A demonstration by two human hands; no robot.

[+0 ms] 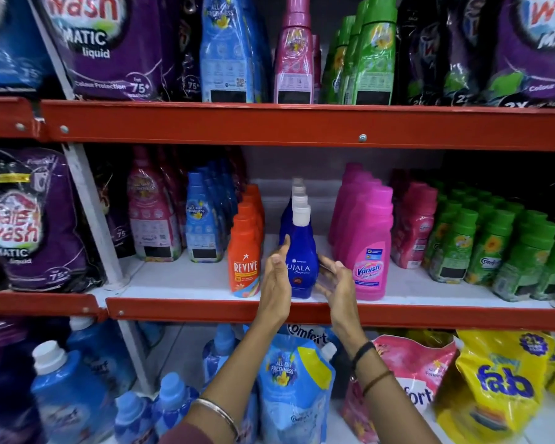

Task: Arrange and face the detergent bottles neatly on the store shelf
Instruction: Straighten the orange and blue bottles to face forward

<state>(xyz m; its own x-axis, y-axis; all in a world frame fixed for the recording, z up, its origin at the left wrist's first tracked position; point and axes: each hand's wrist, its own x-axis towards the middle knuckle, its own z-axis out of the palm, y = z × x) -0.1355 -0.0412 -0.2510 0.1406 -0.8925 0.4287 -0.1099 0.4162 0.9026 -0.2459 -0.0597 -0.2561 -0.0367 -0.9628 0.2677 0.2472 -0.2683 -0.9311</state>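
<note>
- the left hand [274, 277] and right hand [335, 283] are raised on either side of the front blue ujala bottle [300, 267], palms facing each other, fingers spread and loosely curled; neither is closed on it. the left thumb lies against or just in front of the bottle's left shoulder, and the right fingertips reach its lower right side; whether they actually touch cannot be told.
- a thin metal bangle [220, 411] circles the left wrist, and dark cords [364, 352] circle the right wrist.
- below the hands, the bottom shelf carries blue comfort pouches [293, 392], blue bottles [68, 398], a pink pouch [420, 363] and a yellow fab pouch [500, 386].
- the ujala bottle stands upright at the front edge of the middle shelf [180, 277], label facing out, white cap on top, with more of the same kind lined up straight behind it.
- just to its left is a row of orange revive bottles [245, 261]; just to its right, a row of pink vanish bottles [369, 251].
- further left stand blue and pink softener bottles [202, 219] and purple safewash pouches [26, 225]; further right, green comfort bottles [491, 248].
- the red shelf rail [302, 126] above carries the top shelf, holding purple pouches [109, 43] and blue, pink and green bottles [297, 56].
</note>
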